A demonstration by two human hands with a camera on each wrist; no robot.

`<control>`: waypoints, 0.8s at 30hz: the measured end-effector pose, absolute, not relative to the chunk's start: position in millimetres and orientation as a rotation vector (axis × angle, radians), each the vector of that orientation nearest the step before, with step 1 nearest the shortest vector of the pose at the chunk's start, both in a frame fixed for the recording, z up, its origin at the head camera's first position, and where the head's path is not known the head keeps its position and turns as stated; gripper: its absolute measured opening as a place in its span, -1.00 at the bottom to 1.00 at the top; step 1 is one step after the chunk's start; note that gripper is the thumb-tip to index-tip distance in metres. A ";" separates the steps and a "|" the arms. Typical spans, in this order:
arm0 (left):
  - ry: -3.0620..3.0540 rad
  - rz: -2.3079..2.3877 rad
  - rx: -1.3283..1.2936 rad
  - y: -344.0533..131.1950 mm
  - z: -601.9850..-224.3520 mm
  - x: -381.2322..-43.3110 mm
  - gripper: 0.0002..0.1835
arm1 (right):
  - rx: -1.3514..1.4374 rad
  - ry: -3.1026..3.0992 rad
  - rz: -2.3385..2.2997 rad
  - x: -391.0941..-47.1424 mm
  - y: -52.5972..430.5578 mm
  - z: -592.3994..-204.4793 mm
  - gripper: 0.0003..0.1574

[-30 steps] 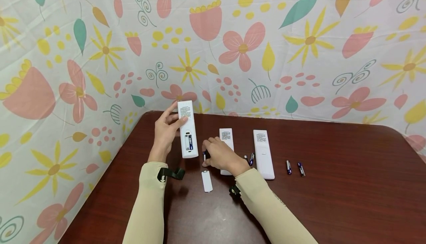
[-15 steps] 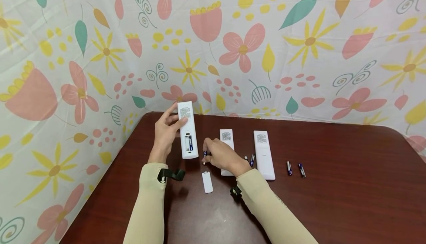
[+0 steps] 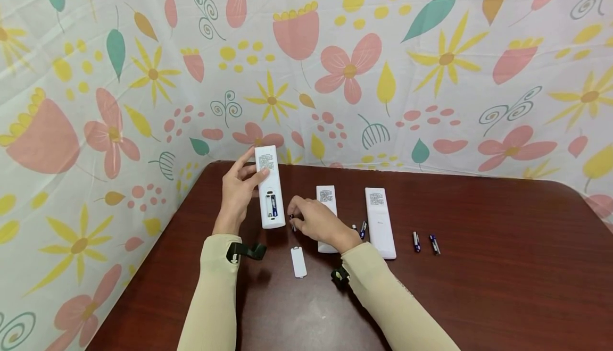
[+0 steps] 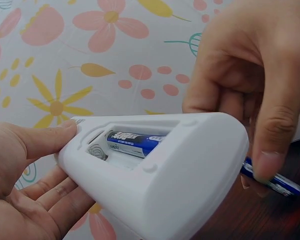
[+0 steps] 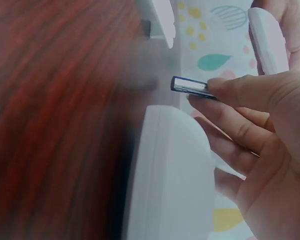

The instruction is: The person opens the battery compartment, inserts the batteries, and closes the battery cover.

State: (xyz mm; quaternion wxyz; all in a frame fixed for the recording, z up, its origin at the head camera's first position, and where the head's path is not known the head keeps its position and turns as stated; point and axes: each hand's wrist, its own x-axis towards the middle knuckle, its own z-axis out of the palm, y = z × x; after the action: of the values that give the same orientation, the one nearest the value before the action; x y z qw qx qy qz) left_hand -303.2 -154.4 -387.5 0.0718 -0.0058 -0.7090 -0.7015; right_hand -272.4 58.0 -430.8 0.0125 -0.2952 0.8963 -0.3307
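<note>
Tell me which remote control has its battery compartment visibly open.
The leftmost remote control, held in the left hand, one battery inside. The rightmost remote looks closed; the right hand partly hides the middle remote.

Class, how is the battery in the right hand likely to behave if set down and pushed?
The battery would probably roll on the table, being a slim cylinder. It seems stiff, jutting straight from the fingers. It looks smooth and shiny, so may feel slippery.

Behind, a white cloth (image 3: 306, 90) was hung, printed with pink flowers (image 3: 349, 70), yellow blooms (image 3: 446, 58) and teal leaves (image 3: 432, 15); its lower edge was met by a reddish-brown table (image 3: 507, 255), grained and marked by a pale sheen (image 3: 317, 315).
</note>
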 end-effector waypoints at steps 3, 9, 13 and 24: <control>-2.128 -2.113 -0.016 -153.8 -387.1 -303.7 -0.29 | -0.905 2.800 -1.087 -272.7 59.1 -429.4 -0.83; -2.113 -2.120 -0.025 -153.8 -388.1 -304.2 -0.29 | -0.892 2.803 -1.169 -274.4 59.7 -428.1 -0.82; -2.106 -2.111 -0.025 -154.3 -388.7 -303.3 -0.29 | -0.873 2.792 -1.207 -275.7 59.2 -428.3 -0.82; -2.109 -2.110 -0.035 -152.9 -387.7 -302.5 -0.30 | -0.790 2.743 -1.409 -279.3 68.3 -424.2 -0.81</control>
State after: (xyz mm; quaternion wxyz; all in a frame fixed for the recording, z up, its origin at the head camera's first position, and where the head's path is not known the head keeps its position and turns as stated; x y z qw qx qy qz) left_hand -302.5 -152.9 -387.7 0.0790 -0.0118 -0.7046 -0.7051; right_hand -279.3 68.3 -424.2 -0.0210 -0.2480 0.8616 -0.4424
